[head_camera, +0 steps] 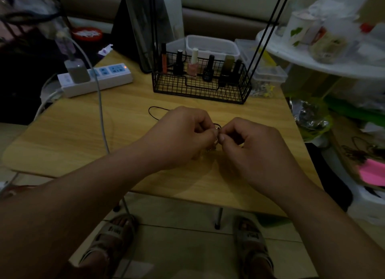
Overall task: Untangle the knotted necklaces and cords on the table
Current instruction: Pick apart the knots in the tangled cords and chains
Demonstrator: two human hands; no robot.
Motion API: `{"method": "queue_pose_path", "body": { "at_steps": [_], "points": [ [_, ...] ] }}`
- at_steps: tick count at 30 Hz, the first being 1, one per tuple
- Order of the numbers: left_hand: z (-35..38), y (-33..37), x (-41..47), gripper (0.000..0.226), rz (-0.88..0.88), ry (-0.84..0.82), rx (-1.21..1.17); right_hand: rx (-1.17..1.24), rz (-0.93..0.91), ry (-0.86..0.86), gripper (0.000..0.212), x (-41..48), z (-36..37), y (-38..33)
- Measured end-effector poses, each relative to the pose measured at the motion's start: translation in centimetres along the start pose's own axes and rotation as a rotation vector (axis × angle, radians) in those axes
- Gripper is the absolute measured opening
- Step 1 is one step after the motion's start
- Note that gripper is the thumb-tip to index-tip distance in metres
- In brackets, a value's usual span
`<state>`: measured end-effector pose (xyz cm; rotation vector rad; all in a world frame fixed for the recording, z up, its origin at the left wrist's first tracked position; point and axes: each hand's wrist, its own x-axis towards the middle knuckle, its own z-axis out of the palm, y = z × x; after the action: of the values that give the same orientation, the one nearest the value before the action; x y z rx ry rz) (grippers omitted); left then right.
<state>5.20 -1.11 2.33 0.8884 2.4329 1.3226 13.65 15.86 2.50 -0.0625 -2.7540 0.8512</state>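
Observation:
Over the middle of the wooden table (73, 132), my left hand (179, 132) and my right hand (254, 147) meet fingertip to fingertip. Both pinch a small tangle of thin chain and cord (216, 136) between thumb and fingers. A thin dark cord (153, 112) loops out from behind my left hand and lies on the table toward the far left. A short bit of chain hangs below the pinch; most of the knot is hidden by my fingers.
A black wire basket (200, 91) with several nail polish bottles stands behind my hands. A white power strip (98, 80) with a charger sits at the back left, its grey cable (102, 116) crossing the table's left side. Clear plastic boxes (268, 74) are at back right.

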Motion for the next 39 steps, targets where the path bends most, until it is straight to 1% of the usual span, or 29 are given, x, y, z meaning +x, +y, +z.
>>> {"method": "queue_pose_path", "body": {
  "at_steps": [3, 6, 15, 20, 25, 27, 30, 32, 34, 37, 39],
  "points": [
    [0.2, -0.2, 0.0, 0.008, 0.023, 0.026, 0.076, -0.041, -0.011, 0.005, 0.008, 0.1, 0.1, -0.2],
    [0.4, -0.2, -0.1, 0.007, 0.050, 0.039, 0.161, -0.028, -0.008, 0.023, 0.008, 0.1, 0.3, -0.3],
    [-0.1, -0.2, 0.1, 0.007, 0.035, -0.008, 0.007, 0.109, 0.065, -0.009, 0.002, 0.1, 0.3, -0.2],
    [0.1, -0.4, 0.3, 0.013, 0.025, 0.031, 0.013, 0.083, 0.068, 0.025, 0.005, 0.1, 0.8, -0.5],
    [0.2, -0.2, 0.3, 0.013, 0.006, 0.024, 0.020, 0.113, 0.108, 0.017, 0.006, 0.6, 0.9, -0.7],
    [0.1, -0.1, 0.3, 0.012, -0.031, 0.023, -0.032, 0.172, 0.128, 0.001, 0.008, 0.8, 0.9, -0.6],
    [-0.4, 0.2, 0.3, 0.012, -0.112, 0.011, -0.197, 0.369, 0.222, -0.039, 0.011, 1.1, 0.4, -0.6],
    [-0.6, 0.3, 0.3, 0.011, -0.126, -0.001, -0.226, 0.446, 0.254, -0.059, 0.012, 1.2, 0.1, -0.6],
    [-0.6, 0.3, 0.2, 0.010, -0.125, -0.018, -0.226, 0.391, 0.206, -0.061, 0.013, 1.1, 0.1, -0.4],
    [-0.4, 0.3, 0.1, 0.009, -0.115, -0.034, -0.174, 0.143, 0.054, -0.046, 0.011, 0.6, 0.4, -0.1],
    [-0.2, 0.2, 0.0, 0.009, -0.095, -0.034, -0.118, 0.051, -0.001, -0.053, 0.009, 0.4, 0.4, 0.0]
  ]
}}
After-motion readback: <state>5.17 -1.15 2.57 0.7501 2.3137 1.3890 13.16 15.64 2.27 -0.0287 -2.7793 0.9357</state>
